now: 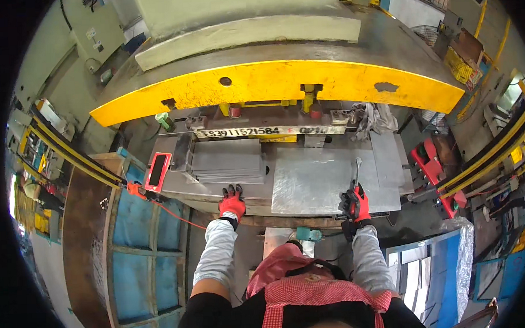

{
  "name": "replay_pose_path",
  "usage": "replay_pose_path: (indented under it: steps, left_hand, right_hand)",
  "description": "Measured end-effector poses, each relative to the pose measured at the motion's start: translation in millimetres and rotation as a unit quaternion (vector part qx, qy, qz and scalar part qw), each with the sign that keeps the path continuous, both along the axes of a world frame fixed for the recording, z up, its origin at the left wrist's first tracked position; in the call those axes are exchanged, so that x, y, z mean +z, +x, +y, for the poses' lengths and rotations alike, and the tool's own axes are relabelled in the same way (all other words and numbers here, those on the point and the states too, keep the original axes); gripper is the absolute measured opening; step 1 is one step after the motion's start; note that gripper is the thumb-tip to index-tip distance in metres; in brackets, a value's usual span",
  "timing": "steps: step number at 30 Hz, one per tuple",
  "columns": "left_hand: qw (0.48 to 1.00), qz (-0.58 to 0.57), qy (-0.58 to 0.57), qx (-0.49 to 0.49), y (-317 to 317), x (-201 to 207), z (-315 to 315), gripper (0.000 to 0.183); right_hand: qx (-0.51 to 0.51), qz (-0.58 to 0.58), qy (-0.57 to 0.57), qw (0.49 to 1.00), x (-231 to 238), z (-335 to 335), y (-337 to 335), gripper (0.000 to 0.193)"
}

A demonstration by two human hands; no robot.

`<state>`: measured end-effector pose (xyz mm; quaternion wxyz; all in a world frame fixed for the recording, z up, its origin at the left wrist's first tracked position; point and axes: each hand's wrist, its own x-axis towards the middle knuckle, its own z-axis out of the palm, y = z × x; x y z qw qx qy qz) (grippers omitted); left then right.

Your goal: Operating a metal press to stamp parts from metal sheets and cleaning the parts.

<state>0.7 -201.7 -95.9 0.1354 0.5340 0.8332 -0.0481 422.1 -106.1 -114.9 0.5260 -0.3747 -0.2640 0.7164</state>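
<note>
My left hand (232,203), in a red and black glove, is at the front edge of a stack of flat grey metal sheets (227,159). Its fingers are spread, and nothing shows between them. My right hand (356,204), gloved alike, is closed round the lower end of a slim metal hand tool (357,167); the grip hides its handle, so I cannot tell its exact kind. Under the tool lies a large, scuffed metal plate (309,179) on the press bed. A narrower grey sheet (385,159) lies to the plate's right.
A yellow press beam (271,83) spans the far side above the die (273,130). Left of the stack lies a red-framed device (157,170). Grey rags (376,119) sit at the back right. A blue-panelled rack (131,226) stands left, a red machine part (430,158) right.
</note>
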Motion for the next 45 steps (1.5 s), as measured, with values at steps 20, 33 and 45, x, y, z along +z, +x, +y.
replay_pose_path:
  steps: [20, 33, 45]
  left_hand:
    - [0.997, 0.009, 0.071, -0.022, -8, -16, -3, 0.052]
    - [0.993, -0.051, 0.095, -0.043, -9, -8, -18, 0.059]
    - [0.714, -0.674, 0.182, 0.055, 1, 139, 107, 0.036]
  right_hand:
    - [0.019, -0.012, -0.012, 1.000, 9, 0, -1, 0.009]
    - [0.171, -0.118, 0.216, 0.954, 176, 76, -166, 0.036]
    - [0.078, -0.180, 0.493, 0.847, 233, 182, -230, 0.018]
